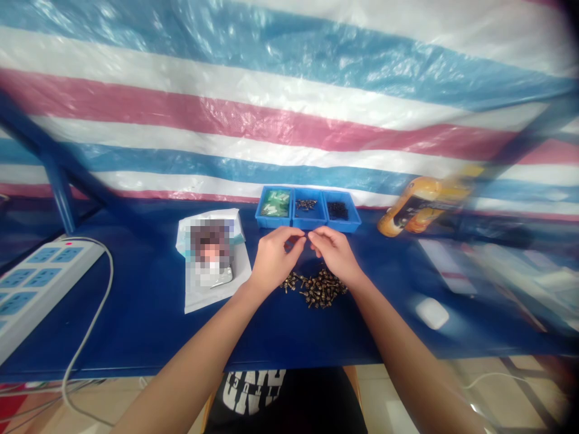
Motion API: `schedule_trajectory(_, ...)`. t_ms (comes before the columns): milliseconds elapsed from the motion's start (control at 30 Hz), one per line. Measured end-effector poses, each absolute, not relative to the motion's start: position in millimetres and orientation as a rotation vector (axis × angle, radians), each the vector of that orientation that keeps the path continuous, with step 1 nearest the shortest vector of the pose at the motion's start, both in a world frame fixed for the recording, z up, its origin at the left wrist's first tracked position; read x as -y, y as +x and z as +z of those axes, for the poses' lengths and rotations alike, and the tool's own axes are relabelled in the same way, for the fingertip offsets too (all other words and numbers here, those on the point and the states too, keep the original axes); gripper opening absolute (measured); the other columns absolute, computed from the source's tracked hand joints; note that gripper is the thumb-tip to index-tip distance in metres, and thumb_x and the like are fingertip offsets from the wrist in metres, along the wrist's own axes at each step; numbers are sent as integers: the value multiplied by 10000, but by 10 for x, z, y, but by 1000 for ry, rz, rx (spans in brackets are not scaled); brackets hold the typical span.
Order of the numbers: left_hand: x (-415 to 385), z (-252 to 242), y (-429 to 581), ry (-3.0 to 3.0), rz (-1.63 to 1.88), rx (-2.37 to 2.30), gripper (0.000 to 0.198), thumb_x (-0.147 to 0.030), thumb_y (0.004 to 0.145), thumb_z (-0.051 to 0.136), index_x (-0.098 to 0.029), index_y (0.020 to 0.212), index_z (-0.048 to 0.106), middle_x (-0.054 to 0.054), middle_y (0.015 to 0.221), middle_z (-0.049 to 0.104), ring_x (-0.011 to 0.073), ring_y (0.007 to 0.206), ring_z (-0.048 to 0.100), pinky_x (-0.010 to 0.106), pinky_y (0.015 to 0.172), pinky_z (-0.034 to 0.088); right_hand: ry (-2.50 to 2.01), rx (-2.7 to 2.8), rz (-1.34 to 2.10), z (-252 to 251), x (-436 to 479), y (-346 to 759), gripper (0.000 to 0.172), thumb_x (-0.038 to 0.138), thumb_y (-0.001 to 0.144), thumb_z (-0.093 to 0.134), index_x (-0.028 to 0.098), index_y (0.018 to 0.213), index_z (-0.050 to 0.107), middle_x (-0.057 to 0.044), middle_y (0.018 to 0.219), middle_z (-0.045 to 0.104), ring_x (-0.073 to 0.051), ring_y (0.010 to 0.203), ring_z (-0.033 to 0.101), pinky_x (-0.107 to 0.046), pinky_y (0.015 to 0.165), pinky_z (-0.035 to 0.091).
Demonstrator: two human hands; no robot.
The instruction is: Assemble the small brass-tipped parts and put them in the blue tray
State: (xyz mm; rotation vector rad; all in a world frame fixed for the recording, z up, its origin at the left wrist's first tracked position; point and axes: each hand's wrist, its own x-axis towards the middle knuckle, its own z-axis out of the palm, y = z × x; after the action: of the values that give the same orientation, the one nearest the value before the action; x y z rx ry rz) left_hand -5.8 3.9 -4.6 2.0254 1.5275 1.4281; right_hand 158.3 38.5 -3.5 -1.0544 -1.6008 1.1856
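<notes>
My left hand [275, 260] and my right hand [332, 253] hover over a blue tabletop [149, 313], fingertips curled and close together. Whether either hand pinches a small part is too small to tell. Just below them lies a loose pile of small bronze-and-dark screws [314, 289], and neither hand touches it. Ahead of the fingertips stands a blue three-compartment plastic tray [308, 208]. Its left compartment holds green packets, the middle one small metal parts, and the right one small black parts.
A white paper packet [212, 265] with a blurred picture lies left of the hands. Further left are a white power strip [40, 283] and its cable. On the right are a yellow bottle [418, 205] and a small white oval object [432, 313]. A striped plastic tarp [289, 102] hangs behind.
</notes>
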Motion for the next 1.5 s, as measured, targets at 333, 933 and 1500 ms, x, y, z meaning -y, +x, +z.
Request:
schedule_trajectory(333, -30, -22, -62, 1996, 1347, -1601, 162, -279, 937, 556, -216, 968, 702, 12, 968, 741, 145, 826, 673, 252, 753, 518, -1167, 1142, 1128, -76, -531, 1718, 436, 453, 802, 702, 251, 1168, 577, 23, 790, 657, -93, 491, 495, -247, 502, 366)
schedule_trajectory(933, -39, -110, -150, 1952, 674, -2096, 217, -304, 934, 478, -315, 1008, 682, 2, 1075, 718, 221, 907, 677, 299, 713, 477, -962, 2670, 747, 13, -221, 1569, 276, 507, 843, 694, 233, 841, 663, 1, 808, 665, -202, 872, 534, -362, 817, 280)
schedule_trajectory(1500, -55, -184, -176, 2013, 802, -2020, 172, -287, 913, 539, -296, 968, 701, 39, 997, 729, 232, 831, 682, 310, 691, 491, -1033, 2586, 633, -67, -222, 1551, 91, 187, 874, 542, 220, 872, 628, -12, 880, 625, -190, 873, 571, -331, 819, 291)
